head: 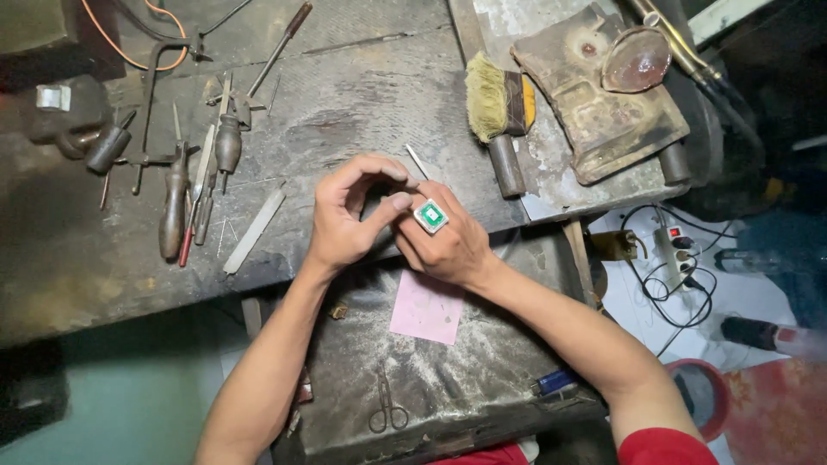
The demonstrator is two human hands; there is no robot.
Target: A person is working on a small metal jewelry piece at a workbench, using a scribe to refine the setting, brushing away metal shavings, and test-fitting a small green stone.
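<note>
The left hand (345, 220) curls its fingers (392, 202) toward the thumb, the tips almost meeting beside the ring (431, 215); whether they pinch anything small there I cannot tell. The right hand (448, 245) is loosely closed, and the ring, silver with a square green stone, appears to sit on one of its fingers, facing up. So the ring lies just right of the left fingertips, touching or nearly so, over the table (362, 103) edge.

The likely trouble: a slip of the left fingertips could scratch the stone or knock it in its setting. Anything small dropped here would probably fall off the edge toward the dark tray (482, 370) below the ring, and be hard to find in the grime.

Below the ring lies a pink paper (426, 310), and lower still small scissors (388, 413). Above and right of the ring rests a brush (500, 112). Well left of it lie files and gravers (194, 189), and a flat white file (254, 231) nearer.
</note>
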